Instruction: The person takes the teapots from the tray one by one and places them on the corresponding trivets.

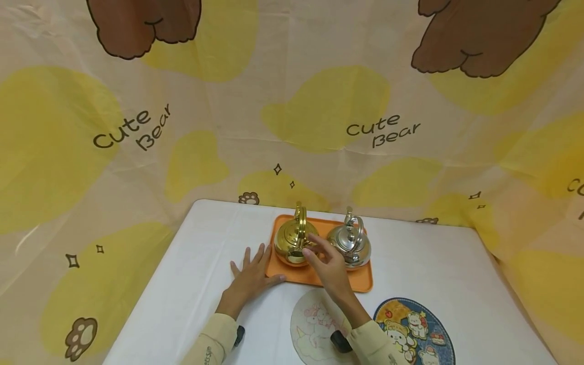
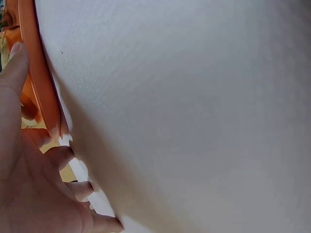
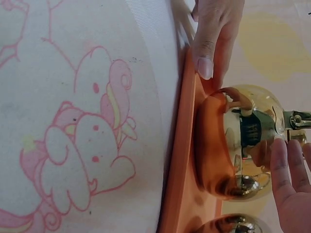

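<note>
A shiny gold kettle and a silver kettle stand upright side by side on an orange tray. My left hand is at the tray's front left corner, its fingers spread along the left side and its thumb at the front rim. The left wrist view shows this thumb over the rim and the other fingertips low beside the tray. My right hand is beside the gold kettle near its raised handle, with thumb and forefinger apart. In the right wrist view its fingers look extended; whether they touch the kettle I cannot tell.
On the white table, a pale round mat with a pink drawing lies under my right forearm. Right of it is a blue round mat with cartoon bears. A printed cloth hangs behind the table.
</note>
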`<state>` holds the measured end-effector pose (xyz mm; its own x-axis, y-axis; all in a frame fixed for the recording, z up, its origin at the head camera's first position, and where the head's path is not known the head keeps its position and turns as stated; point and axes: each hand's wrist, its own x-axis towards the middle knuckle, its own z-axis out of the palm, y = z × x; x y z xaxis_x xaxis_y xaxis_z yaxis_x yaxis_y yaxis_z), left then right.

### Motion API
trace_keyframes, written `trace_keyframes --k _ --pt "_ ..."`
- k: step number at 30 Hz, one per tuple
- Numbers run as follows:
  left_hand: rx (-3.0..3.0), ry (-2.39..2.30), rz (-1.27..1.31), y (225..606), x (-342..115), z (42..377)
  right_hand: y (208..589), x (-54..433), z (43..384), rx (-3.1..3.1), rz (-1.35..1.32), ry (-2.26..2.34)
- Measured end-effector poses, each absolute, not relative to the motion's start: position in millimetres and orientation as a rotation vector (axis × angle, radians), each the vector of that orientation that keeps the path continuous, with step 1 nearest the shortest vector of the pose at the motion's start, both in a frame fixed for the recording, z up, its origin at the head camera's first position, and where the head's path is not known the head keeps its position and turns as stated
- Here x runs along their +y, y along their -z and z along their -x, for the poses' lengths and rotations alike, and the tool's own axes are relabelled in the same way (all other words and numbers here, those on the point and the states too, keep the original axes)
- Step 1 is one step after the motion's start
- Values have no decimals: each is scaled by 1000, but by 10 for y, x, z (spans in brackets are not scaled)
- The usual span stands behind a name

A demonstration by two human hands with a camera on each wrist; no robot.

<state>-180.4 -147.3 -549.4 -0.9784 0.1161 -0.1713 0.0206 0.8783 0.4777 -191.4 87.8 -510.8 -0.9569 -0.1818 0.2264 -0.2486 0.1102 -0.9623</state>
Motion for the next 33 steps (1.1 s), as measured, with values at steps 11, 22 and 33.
trace_keyframes --k 11,22,33 --pt "2859 -735 -92 5478 -1478 1784 5066 774 1958 -2319 -423 -2004" --pt "2849 -754 -89 5462 -1465 1777 5019 691 2016 -2285 -386 -2118" --pt "2848 -743 -81 5478 -1468 1796 5003 637 2079 -2261 -408 -2125"
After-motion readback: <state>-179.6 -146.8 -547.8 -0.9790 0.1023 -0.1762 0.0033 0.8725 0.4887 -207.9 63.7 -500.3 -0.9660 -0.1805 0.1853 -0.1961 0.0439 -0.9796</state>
